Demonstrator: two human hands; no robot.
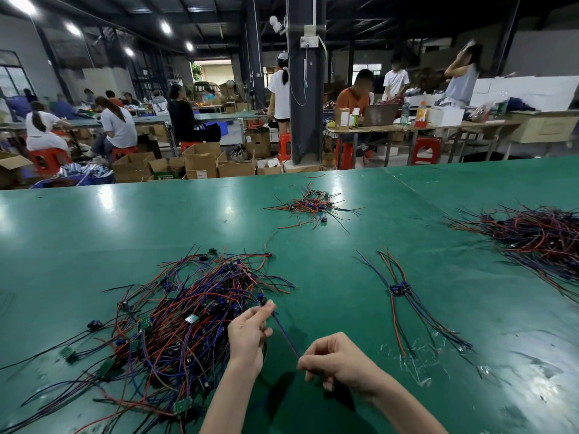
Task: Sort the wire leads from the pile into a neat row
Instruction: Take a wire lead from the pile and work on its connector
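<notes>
Left hand (249, 332): fingers curled; thumb and forefinger pinch the upper end of one wire lead, just below its connector.
Right hand (340, 360): fingers curled; the tips pinch the lower end of the same lead, which is stretched between the two hands.
Wire lead (285, 335): purple-blue, held above the green table (94, 233) at the right-hand edge of the pile.
Connector (262, 299): small and blue, at the lead's top end, just beside the pile's outer strands.
Pile (188, 317): tangled red, blue and black leads with small green boards, left of both hands.
Row (400, 289): sorted leads, connectors side by side and wires fanned out, well apart to the right.
Risk 1: the lead's far wires may be caught in the pile, so a pull could drag neighbours out.
Risk 2: a sharp tug could strain the wire at the connector.
Risk 3: a careless placing could disturb the row's alignment.
Count: two hands; one lead held; one row (its lead count cannot be told); three loose heaps, namely the pile, a small far heap (310, 205) and a large right heap (539, 242).
</notes>
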